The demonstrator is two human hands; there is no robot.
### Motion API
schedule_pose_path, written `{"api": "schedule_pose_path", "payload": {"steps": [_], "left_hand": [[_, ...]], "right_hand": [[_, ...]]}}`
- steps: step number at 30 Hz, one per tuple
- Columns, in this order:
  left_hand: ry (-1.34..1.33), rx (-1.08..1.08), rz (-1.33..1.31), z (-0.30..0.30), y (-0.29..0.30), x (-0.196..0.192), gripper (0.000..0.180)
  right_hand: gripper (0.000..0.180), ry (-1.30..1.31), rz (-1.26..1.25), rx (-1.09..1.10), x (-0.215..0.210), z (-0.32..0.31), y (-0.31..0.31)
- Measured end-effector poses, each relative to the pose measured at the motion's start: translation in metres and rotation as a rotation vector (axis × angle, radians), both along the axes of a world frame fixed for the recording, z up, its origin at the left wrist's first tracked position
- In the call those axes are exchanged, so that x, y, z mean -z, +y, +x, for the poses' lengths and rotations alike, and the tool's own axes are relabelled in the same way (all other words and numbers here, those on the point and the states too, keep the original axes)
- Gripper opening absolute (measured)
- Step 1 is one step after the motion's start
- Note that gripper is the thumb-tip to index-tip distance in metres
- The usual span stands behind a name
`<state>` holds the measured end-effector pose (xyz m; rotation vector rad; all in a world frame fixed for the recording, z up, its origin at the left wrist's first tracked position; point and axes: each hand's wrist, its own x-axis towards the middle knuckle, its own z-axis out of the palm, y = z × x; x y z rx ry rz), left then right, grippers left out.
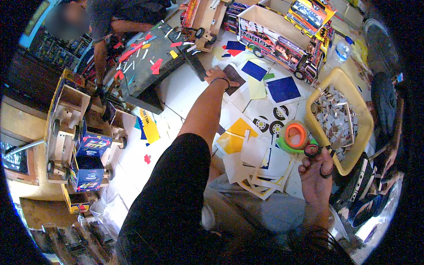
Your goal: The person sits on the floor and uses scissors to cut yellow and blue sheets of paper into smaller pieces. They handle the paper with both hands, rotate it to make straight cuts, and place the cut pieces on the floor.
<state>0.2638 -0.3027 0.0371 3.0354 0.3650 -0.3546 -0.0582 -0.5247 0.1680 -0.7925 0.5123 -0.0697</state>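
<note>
My left hand (217,76) reaches forward with its fingers apart, beside the leg of a dark low bench (163,73). Its thumb side lies over a dark brown rectangular sheet (232,78) on the white floor. At the right, my right hand (316,176) is closed around a pair of scissors with black loop handles (312,150); the blades are mostly hidden. Close to that hand stand an orange tape roll (296,135) and a green roll (284,145). Wheel stickers (277,128), blue sheets (284,89), a yellow sheet (238,135) and white cut frames (263,182) lie between my arms.
A yellow basin (312,106) holds many small pale pieces. Wooden toy trucks stand at the left (90,163) and far side (278,44). Coloured strips (155,66) litter the bench. Another person's arm (100,62) is at the far left; a water bottle (342,52) stands far right.
</note>
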Motion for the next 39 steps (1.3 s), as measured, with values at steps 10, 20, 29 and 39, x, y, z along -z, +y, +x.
{"api": "schedule_pose_path", "payload": {"steps": [10,20,29,39], "left_hand": [[-0.176,0.180,-0.244,-0.050,0.061,0.021,0.051],[0.044,-0.009,-0.088,-0.071,0.065,0.002,0.094],[0.220,-0.242,0.013,-0.052,0.006,-0.013,0.097],[-0.439,0.149,-0.898,-0.061,0.083,0.018,0.041]], "right_hand": [[0.028,0.028,-0.042,-0.043,-0.001,-0.002,-0.002],[0.027,-0.011,-0.016,-0.046,-0.005,-0.004,-0.003],[0.027,0.021,0.000,-0.041,0.002,-0.002,-0.007],[0.026,0.020,-0.015,-0.029,0.000,-0.003,-0.013]]}}
